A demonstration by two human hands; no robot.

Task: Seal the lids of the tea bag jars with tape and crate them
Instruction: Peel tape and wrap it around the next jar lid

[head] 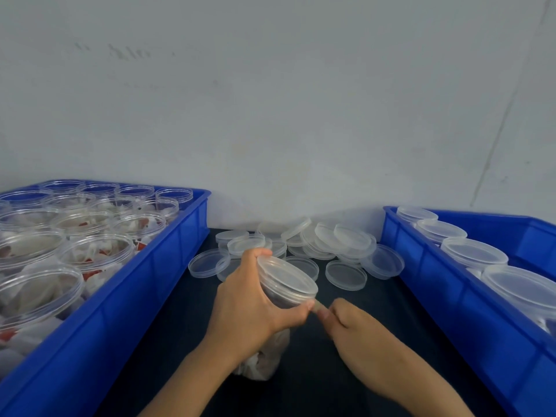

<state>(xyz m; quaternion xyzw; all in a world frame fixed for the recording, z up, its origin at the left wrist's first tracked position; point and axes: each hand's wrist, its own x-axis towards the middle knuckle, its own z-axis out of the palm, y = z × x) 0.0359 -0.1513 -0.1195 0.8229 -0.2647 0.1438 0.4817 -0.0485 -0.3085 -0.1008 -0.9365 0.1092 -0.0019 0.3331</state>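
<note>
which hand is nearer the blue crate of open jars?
Left. The left hand grips the lidded jar at centre, on the side toward the blue crate of open jars; the right hand pinches at the lid rim, farther off.

Jar (282,299) body mostly hidden behind left hand (243,305).

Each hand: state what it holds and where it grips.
The left hand grips the lidded jar round its upper wall, just under the lid. The right hand pinches something small at the lid's rim, probably tape; too blurred to confirm.
</note>
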